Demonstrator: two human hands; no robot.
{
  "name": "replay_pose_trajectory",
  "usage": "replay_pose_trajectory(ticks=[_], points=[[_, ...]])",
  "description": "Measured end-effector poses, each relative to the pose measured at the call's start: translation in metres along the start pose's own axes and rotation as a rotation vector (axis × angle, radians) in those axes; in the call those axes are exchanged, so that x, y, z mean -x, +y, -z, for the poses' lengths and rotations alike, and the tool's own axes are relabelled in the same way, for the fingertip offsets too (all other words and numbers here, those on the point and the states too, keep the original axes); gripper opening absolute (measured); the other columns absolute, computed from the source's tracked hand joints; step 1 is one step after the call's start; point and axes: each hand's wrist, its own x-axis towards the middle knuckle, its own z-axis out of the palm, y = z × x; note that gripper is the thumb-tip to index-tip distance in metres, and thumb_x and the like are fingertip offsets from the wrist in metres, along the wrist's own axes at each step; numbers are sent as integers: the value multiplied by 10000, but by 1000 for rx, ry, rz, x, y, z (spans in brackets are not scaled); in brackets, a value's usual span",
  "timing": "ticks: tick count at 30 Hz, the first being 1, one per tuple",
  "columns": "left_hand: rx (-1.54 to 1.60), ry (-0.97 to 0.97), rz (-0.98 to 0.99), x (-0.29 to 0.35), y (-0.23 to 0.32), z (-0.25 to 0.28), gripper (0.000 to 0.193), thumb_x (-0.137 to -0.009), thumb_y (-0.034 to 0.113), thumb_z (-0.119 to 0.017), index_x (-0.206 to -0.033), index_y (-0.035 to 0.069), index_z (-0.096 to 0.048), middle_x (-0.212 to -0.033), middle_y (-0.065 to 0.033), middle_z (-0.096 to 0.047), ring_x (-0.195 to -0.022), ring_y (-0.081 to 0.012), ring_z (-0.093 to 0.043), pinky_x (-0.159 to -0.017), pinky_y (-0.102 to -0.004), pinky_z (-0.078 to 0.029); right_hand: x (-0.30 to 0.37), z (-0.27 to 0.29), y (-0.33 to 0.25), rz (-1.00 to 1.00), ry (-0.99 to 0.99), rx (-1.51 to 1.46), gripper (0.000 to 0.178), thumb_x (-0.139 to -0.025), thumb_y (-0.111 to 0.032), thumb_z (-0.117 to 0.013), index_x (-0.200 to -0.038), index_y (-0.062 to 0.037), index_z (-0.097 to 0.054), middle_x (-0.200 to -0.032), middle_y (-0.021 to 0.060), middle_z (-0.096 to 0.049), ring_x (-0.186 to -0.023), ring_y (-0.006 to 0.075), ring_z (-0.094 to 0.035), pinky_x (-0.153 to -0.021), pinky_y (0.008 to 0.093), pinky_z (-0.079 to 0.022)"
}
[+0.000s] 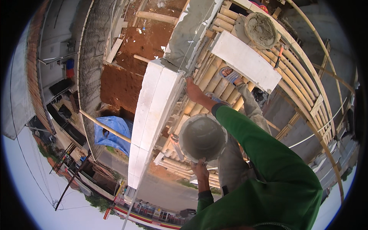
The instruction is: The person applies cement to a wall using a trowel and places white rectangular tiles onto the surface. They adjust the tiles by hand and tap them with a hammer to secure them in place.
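My left hand [200, 171] grips the near rim of a grey mortar bowl [203, 137], whose inside is coated with grey cement. My right hand [193, 90] reaches forward to the side of the wall, with its fingers bent together by the joint at the end of a long white block [153, 111]. Whether those fingers hold something small is hidden. Wet grey mortar [187, 32] covers the wall top beyond that block. A thin string runs along the wall. Beside the bowl lies a tool with an orange-and-black handle [175, 138].
Under my feet is a bamboo platform [212, 74]. A loose white block [247, 61] lies across it, near a round tub of mortar [261, 30] and an orange-handled tool [279, 56]. Beyond the wall are red soil [119, 86], a bamboo pole and a blue tarp [113, 132].
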Motion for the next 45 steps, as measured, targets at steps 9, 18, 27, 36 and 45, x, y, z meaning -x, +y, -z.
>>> replay_pose_trajectory(ticks=[9,18,27,36,45], points=[[-64,-94,-109,-41,-13,-7,444,-805,-44,-681,-1233,54,-614,-1150,-69,-652,-973,-193,-648,-793,-360,-553,153,119,-14,-31,-93,188,569,-951,-97,-625,-1426,79,-366,-1216,317,-589,-916,502,-669,-768,553,-561],[294,-38,-10,-121,-78,-24,316,-819,-50,-666,-1125,29,-664,-962,-33,-698,-787,-133,-651,-699,-294,-543,255,122,-72,236,-612,544,427,-965,-232,-664,-1304,12,-573,-1173,231,-652,-1034,397,-671,-883,483,-553],[739,277,244,-234,-175,-14,350,-801,-73,-695,-1101,96,-634,-955,-49,-660,-892,-172,-665,-785,-327,-568,203,202,9,104,-650,1050,353,-951,-103,-631,-1288,1,-610,-1249,196,-670,-1115,385,-646,-980,510,-461],[1193,425,16,-372,-336,12,273,-864,60,-658,-1113,-15,-575,-1145,-151,-641,-1086,-306,-646,-1028,-500,-564,169,198,14,303,-343,1013,371,-985,-99,-591,-1346,-11,-601,-1334,180,-644,-1250,365,-589,-1079,472,-399],[1623,216,485,-361,-320,-38,456,-1045,164,-523,-1425,-72,-437,-1504,-266,-506,-1407,-431,-494,-1154,-506,-501,164,206,24,156,-311,978,420,-941,-110,-649,-1339,0,-576,-1323,196,-620,-1240,375,-576,-1054,484,-419]])
